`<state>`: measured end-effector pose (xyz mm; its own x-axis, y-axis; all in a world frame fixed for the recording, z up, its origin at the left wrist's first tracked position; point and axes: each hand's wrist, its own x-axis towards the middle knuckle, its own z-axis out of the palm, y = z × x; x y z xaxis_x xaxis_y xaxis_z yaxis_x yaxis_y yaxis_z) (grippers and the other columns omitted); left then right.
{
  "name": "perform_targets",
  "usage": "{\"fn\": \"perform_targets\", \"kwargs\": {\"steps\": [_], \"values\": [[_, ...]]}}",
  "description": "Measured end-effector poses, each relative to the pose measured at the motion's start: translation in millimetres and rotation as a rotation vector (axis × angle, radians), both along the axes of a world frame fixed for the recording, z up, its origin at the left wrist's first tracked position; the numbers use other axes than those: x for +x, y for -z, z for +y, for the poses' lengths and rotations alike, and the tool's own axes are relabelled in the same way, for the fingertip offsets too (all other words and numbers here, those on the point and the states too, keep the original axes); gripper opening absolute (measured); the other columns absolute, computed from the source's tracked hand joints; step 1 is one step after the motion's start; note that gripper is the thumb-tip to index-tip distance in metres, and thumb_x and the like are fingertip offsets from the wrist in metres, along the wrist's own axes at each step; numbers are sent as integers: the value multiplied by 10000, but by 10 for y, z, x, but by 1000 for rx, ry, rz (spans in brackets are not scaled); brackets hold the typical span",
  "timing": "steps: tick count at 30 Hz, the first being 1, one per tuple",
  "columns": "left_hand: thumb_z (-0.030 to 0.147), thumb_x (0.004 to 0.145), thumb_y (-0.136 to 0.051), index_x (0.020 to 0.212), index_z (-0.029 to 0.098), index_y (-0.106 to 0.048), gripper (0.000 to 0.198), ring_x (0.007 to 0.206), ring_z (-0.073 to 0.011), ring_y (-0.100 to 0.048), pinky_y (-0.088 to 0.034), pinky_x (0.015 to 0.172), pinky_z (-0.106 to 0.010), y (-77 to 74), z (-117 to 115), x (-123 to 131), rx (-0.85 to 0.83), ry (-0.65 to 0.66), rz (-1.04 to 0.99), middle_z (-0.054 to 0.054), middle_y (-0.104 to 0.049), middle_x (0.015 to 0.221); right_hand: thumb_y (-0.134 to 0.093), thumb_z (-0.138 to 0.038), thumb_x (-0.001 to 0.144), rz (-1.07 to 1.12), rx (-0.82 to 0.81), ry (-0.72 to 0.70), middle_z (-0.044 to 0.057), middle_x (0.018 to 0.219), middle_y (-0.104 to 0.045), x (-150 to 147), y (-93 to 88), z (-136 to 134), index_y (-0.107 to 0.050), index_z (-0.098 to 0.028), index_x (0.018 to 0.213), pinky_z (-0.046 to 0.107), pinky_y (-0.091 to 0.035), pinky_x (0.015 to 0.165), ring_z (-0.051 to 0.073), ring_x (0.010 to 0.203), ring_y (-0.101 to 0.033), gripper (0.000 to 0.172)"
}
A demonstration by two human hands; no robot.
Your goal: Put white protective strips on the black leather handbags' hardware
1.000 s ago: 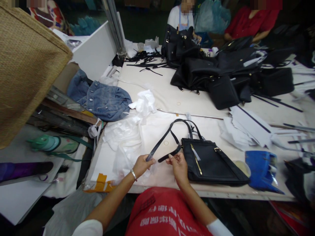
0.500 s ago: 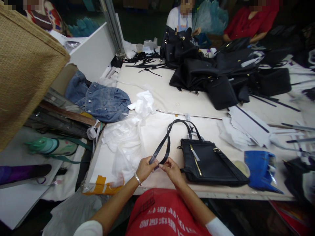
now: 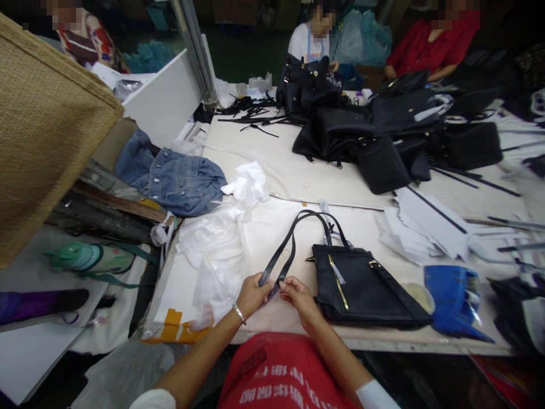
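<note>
Now both hands still pinch the doubled strap together.

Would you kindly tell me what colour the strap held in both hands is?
Black; the strap shows best in the head view.

**Black handbag and its doubled strap**

A flat, rectangular black leather handbag with a gold zip lies face up on the table. Its long, thin black strap arcs from the bag's top edge toward eleven o'clock, then runs down toward seven o'clock, folded into two parallel runs. The strap's loose ends lie at nine o'clock of the bag.
</note>
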<state>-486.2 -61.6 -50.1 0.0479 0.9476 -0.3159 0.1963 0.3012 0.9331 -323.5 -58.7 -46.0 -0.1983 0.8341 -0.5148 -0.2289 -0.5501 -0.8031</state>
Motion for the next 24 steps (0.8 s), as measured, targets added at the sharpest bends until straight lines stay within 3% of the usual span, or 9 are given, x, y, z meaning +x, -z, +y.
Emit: {"fn": "perform_targets", "kwargs": {"steps": [4,9,14,18,21,24], "values": [[384,781,-543,746,155,-587,236,397,-86,-454,-343,444,-196,-4,25,29,-12,-25,-18,53,-516,443,-674,-504,690,-24,20,14,7,779,-617,50,-13,55,-620,-209,923,271,-455,678,148,729,-562,380],[334,750,-572,716,157,-574,180,383,-81,-446,-331,430,-191,-88,104,92,-45,-70,-64,57,-511,428,-676,-485,691,-51,78,86,-4,698,-582,6,41,76,-608,-180,774,249,-440,642,128,665,-535,323],[319,742,-579,693,159,-567,167,370,-73,-429,-327,430,-185,-98,117,106,-59,-101,-88,61,-498,409,-680,-505,677,-99,99,-49,5,680,-598,60,24,125,-605,-171,743,246,-435,615,140,668,-552,348],[327,751,-570,696,161,-555,175,366,-75,-432,-318,416,-183,-49,118,107,-62,-115,-83,60,-494,416,-647,-506,723,-51,65,-105,18,763,-617,98,-48,159,-606,-183,901,252,-451,616,142,704,-573,371],[339,757,-557,694,161,-538,189,361,-79,-433,-306,398,-184,-44,154,119,-70,-124,-93,57,-492,424,-689,-489,693,-16,120,-83,20,757,-608,76,-45,170,-590,-179,946,248,-459,599,141,694,-575,412],[352,761,-550,694,162,-528,203,353,-80,-425,-302,388,-186,-58,193,131,-69,-125,-102,59,-480,421,-637,-540,724,-3,26,12,33,809,-614,51,0,231,-575,-179,919,233,-458,566,119,655,-577,415]]}}
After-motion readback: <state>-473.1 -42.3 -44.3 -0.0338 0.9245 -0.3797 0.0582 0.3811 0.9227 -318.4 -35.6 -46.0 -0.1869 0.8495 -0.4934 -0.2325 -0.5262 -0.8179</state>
